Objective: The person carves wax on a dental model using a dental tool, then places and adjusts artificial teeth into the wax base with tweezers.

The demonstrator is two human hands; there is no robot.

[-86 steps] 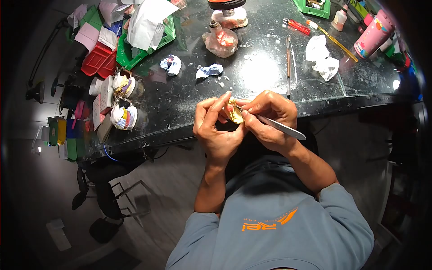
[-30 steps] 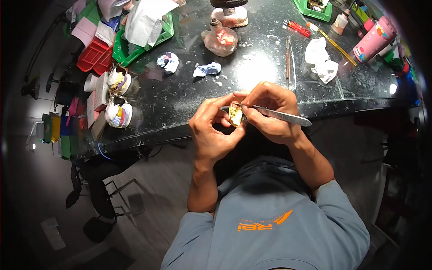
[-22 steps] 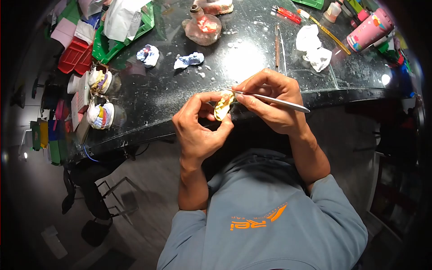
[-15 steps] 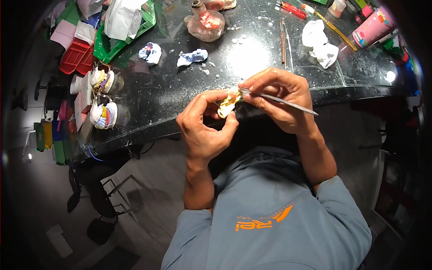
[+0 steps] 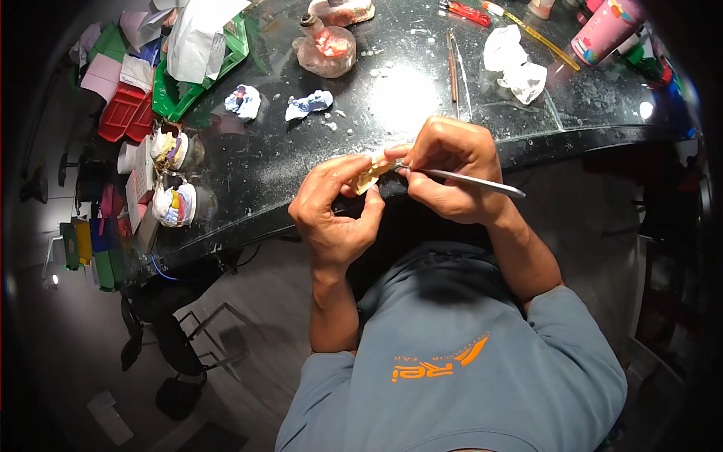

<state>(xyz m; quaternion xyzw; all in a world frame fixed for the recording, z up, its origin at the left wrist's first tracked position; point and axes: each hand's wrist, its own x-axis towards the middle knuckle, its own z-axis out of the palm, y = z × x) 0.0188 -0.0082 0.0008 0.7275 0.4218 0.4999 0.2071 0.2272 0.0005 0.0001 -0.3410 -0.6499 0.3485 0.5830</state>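
Between the thumb and fingers of my left hand [image 5: 335, 207] is a small yellow dental piece [image 5: 370, 178], held over the table's front edge. My right hand [image 5: 457, 169] pinches a slim metal tool [image 5: 482, 181] like a scalpel handle. The tool's front end touches or nearly touches the upper right of the yellow piece; my fingertips partly hide that spot. Beyond my hands, a light blue lump [image 5: 309, 105] and a round blue-white lump [image 5: 242, 102] lie on the black table [image 5: 256, 173].
Two dental models [image 5: 174, 205] stand at the left, near a red tray [image 5: 126, 113] and a green tray [image 5: 239, 45] with papers. Farther back are a glass burner [image 5: 325, 53], thin tools [image 5: 453, 71], crumpled tissue [image 5: 523, 81], a yellow brush [image 5: 538, 38] and a pink bottle [image 5: 606, 32].
The yellow piece has turned and tilted in my left hand. My right hand's fingers have curled closer round the tool, whose tip has shifted along the piece. The camera view has also shifted.
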